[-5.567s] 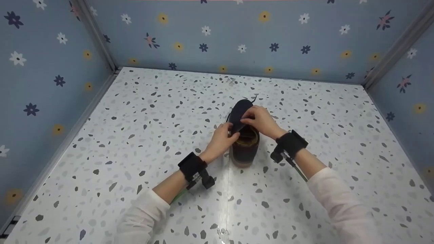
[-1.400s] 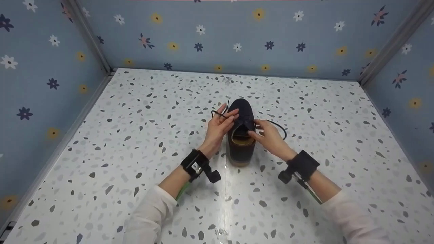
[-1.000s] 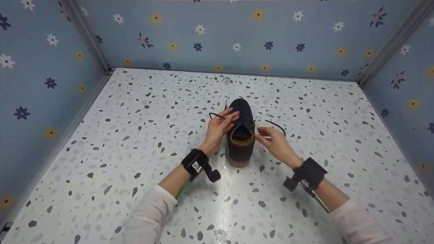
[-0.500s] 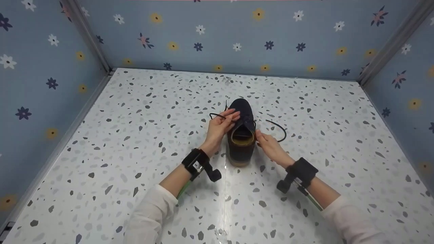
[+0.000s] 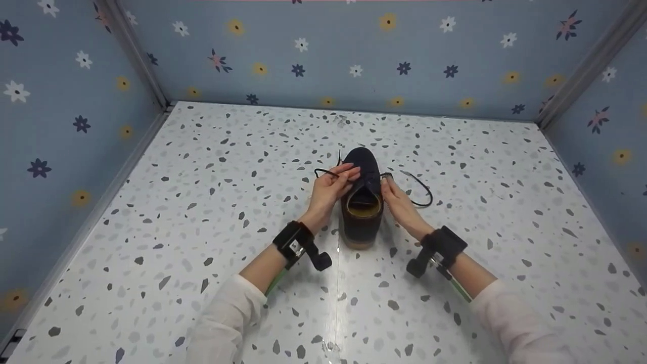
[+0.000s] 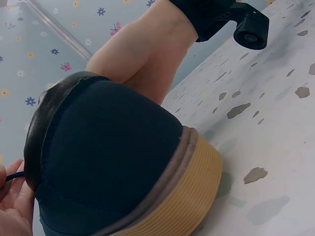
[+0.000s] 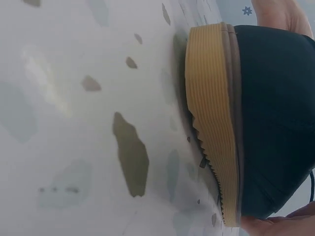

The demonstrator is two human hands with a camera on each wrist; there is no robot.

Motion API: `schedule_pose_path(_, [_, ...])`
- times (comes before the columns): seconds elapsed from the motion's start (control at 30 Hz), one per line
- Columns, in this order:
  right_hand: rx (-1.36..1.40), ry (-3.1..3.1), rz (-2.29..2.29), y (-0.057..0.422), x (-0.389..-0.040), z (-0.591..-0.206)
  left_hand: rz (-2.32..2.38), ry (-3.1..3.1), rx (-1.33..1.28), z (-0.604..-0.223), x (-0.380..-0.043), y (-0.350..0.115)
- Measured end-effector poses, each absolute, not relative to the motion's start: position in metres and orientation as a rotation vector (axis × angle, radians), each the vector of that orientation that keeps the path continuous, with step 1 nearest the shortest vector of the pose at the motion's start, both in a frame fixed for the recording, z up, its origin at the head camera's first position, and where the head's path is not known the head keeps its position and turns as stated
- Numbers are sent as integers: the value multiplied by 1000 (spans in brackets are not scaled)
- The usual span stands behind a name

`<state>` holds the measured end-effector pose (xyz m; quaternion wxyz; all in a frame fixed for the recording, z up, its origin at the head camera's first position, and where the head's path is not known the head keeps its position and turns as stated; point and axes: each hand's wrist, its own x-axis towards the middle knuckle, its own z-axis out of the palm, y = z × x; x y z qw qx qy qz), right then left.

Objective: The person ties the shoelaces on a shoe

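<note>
A dark navy lace-up shoe (image 5: 363, 167) stands on the speckled surface, toe pointing away and its tan-lined opening (image 5: 365, 208) toward me. Its ribbed tan sole (image 6: 192, 182) shows in the left wrist view. My left hand (image 5: 326, 194) is at the shoe's left side, pinching a dark shoelace (image 5: 323, 171) that loops out past the fingers. On the opposite side my right hand (image 5: 399, 205) pinches the other lace end (image 5: 427, 189) close to the eyelets. That lace arcs out to the right over the surface. In the right wrist view the shoe's side hides most of the fingers.
The white speckled surface (image 5: 227, 202) runs back to a blue flowered wall (image 5: 328, 60), with more such panels at left and right. A black camera band (image 5: 294, 240) sits on the left wrist, another band (image 5: 445, 247) on the right.
Earlier both hands were over the front of the shoe; now they are on either side. Over the last second the right hand has come in against the shoe and forward to the lace. The left stayed.
</note>
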<state>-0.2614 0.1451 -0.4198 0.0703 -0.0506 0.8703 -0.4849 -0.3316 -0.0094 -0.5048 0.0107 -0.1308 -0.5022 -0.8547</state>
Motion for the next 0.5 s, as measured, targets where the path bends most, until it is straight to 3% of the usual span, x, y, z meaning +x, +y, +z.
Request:
schedule_pose_path(0.1, [-212, 2639, -1581, 147, -275, -431, -2676, -1564, -409, -504, -332, -10])
schedule_pose_path(0.3, [-470, 2523, -2059, 161, -330, -488, -2643, -1623, -397, -503, -333, -9])
schedule_pose_path(0.5, [-623, 2310, -2389, 166, -362, -503, -2603, -1678, -410, -505, -338, -11])
